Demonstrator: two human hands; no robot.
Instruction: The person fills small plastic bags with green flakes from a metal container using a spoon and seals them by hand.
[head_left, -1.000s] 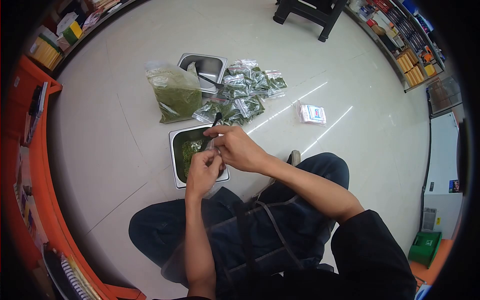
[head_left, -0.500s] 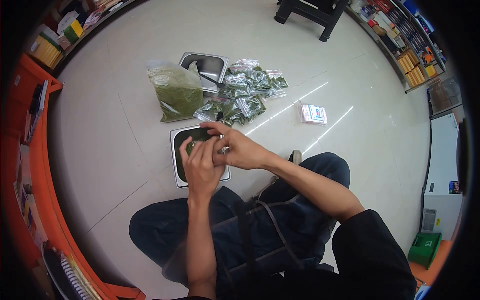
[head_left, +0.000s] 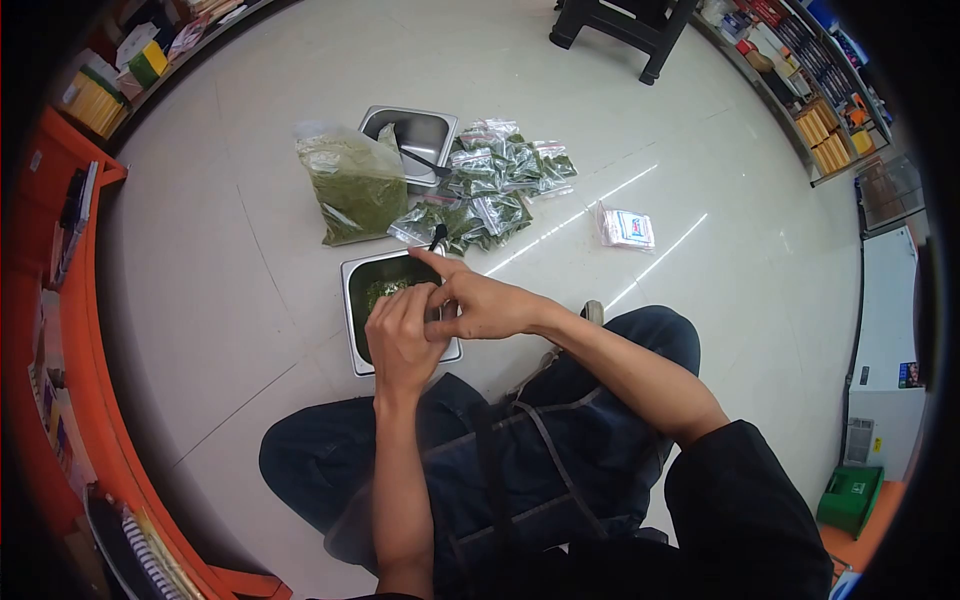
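My left hand (head_left: 402,325) is closed, fingers curled together, over the near right part of a steel pan (head_left: 352,335) on the floor. Against it is my right hand (head_left: 488,303), its index finger stretched out over the pan and its other fingers bent in at the left hand. Whatever lies between them is hidden by the fingers. Green dried flakes (head_left: 385,288) show inside the pan. A black spoon handle (head_left: 439,236) sticks up at its far rim. Just beyond lie several small zip bags of green flakes (head_left: 490,215).
A large clear bag of green flakes (head_left: 358,195) stands beside a second steel pan (head_left: 428,130) with a black-handled utensil. To the right lies a pack of small bags (head_left: 628,228). Orange shelving (head_left: 75,300) borders the left; a black stool (head_left: 635,35) stands at the back.
My left fingers have curled in and dropped slightly, uncovering more flakes in the pan. My right hand has shifted slightly, its thumb and index finger now further apart.
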